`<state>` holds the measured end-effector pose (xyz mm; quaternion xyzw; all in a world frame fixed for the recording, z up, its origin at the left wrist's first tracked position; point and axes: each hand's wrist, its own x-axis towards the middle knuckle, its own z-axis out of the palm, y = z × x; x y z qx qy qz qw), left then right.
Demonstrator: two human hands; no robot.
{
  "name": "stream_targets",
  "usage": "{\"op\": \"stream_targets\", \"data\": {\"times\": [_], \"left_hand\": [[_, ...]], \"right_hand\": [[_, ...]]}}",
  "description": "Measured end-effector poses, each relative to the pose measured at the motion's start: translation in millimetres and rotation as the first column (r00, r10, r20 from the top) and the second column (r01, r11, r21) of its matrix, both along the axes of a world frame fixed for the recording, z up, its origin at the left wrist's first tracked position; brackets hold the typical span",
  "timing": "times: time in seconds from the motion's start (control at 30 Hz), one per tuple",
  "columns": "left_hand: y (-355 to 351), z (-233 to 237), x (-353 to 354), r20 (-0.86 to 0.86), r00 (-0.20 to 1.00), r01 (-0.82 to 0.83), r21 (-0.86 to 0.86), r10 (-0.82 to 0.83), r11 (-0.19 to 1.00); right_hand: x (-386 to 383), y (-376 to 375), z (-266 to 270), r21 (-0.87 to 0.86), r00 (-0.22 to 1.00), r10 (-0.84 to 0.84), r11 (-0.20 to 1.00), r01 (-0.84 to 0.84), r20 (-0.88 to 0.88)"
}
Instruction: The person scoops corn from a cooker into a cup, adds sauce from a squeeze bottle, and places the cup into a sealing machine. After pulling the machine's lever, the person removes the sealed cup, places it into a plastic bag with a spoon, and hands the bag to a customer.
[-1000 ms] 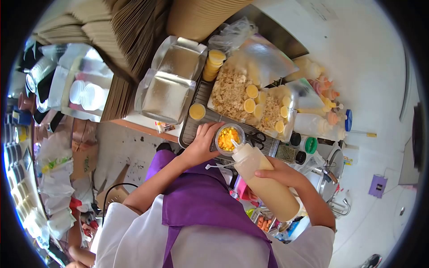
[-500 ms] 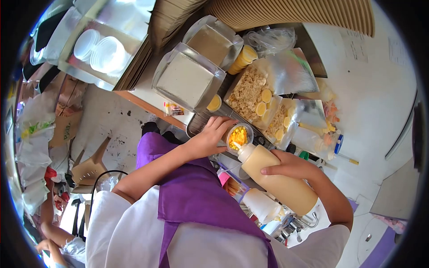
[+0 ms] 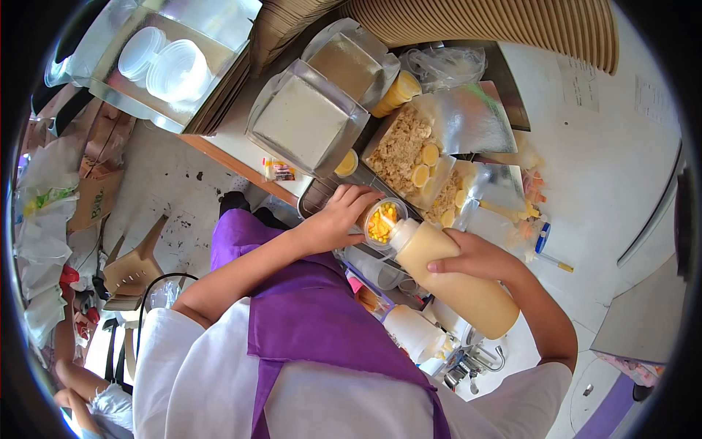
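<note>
My left hand (image 3: 341,217) is closed around the side of a small clear plastic cup (image 3: 369,237), its fingers at the rim. Yellow corn kernels (image 3: 379,227) with an orange topping fill the cup. In my right hand (image 3: 475,257) is a large squeeze bottle (image 3: 475,300) of pale cream-coloured sauce, tilted with its nozzle down over the corn. The thumb lies across the bottle, and the other fingers are partly hidden behind it.
Beyond the cup, foil-lined boxes (image 3: 404,143) hold crumbly food and small yellow-filled cups. Empty foil boxes (image 3: 307,121) stand to their left, with stacked cardboard (image 3: 490,25) behind. Plastic lids (image 3: 175,71) lie in a box at upper left. A person's arm (image 3: 77,377) shows at lower left.
The camera view has shifted slightly. The cup and the bottle's nozzle have moved a little up and left in view, both still held, and the orange topping looks paler.
</note>
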<state>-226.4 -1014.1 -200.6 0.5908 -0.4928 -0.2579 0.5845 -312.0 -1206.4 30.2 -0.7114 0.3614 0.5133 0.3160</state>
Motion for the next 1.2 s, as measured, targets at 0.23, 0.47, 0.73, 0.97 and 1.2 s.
{"op": "stream_targets", "data": {"times": [0.23,0.47,0.73,0.97,1.2], "left_hand": [[-1,-2,-1,0.024,1.0,-0.014,-0.007,0.014,1.0],[-1,0,0,0.007,1.0,0.002,0.006,-0.002,1.0],[-2,1,0,0.02,1.0,-0.011,0.005,0.011,1.0],[-3,-1,-2,0.04,0.999,-0.023,0.014,0.023,1.0],[-3,-3,-3,0.026,0.999,-0.028,-0.003,0.028,1.0]], "right_hand": [[-3,2,2,-0.016,0.999,-0.04,0.999,0.04,-0.014],[-9,-1,2,0.0,0.997,0.072,0.997,-0.072,-0.008],[-17,-2,2,-0.012,0.995,0.096,0.995,-0.096,-0.021],[-18,-1,6,-0.051,1.0,0.007,0.999,-0.006,0.017],[-17,2,14,-0.107,0.994,-0.073,0.991,0.082,0.078]]}}
